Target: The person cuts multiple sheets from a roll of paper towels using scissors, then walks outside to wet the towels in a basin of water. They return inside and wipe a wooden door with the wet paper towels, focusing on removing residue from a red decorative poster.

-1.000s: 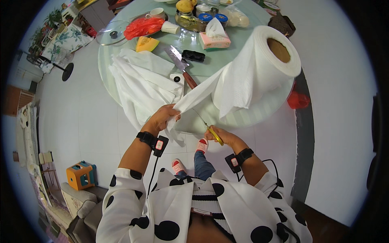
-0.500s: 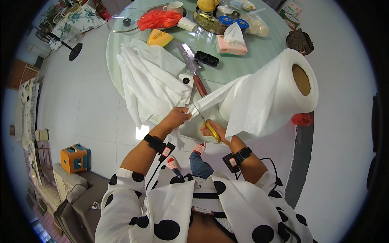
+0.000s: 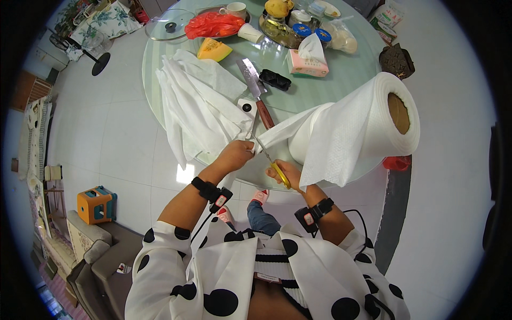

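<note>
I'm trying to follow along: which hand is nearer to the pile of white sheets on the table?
The left hand: it is close by the near right edge of the pile of white sheets. The right hand, holding the yellow-handled scissors, is farther off, to the right.

Table (image 3: pixel 356 69), round, pale green, glassy — on it, one knife (image 3: pixel 255 82); left of knife: white sheets (image 3: pixel 200 106); right of knife: black tray (image 3: pixel 275 80), pink tissue box (image 3: pixel 311 68), large white roll (image 3: pixel 354 125); beyond knife, leftward: melon wedge (image 3: pixel 214 50), glass lid (image 3: pixel 170 26).
</note>
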Motion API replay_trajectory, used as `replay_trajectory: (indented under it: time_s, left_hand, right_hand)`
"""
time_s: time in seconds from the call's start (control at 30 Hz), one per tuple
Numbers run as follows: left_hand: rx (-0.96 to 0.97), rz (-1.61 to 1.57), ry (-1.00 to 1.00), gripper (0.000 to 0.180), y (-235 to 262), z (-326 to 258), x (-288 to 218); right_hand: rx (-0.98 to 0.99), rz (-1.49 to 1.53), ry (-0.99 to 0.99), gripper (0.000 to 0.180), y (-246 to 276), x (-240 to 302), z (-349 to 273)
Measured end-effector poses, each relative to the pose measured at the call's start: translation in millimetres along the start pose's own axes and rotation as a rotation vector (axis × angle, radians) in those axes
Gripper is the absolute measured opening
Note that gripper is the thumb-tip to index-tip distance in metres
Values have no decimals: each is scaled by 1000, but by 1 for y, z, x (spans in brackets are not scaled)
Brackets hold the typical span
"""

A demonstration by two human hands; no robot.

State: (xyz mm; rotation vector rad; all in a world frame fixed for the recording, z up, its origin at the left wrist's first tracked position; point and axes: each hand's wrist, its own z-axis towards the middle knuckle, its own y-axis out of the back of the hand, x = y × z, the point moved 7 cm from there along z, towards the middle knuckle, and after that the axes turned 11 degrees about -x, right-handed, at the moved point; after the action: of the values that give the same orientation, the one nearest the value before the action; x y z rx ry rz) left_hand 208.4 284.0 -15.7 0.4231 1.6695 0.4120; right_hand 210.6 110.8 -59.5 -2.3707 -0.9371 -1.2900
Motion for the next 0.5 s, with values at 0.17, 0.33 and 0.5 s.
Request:
replay_trajectory:
  time_s: [0.17,0.33,0.5]
  left_hand:
    - [-9,73,47,16,2,1,-5]
    - [-4,95,66,14,3,1,-2]
    - [13,269,-9,15,-1,-2,-12]
  right_hand:
    - [-92,-243,151,67,5,12,4]
    - [-56,-164,-4,50,3,12,-4]
    - [-71,-191,157,59,1,25,-2]
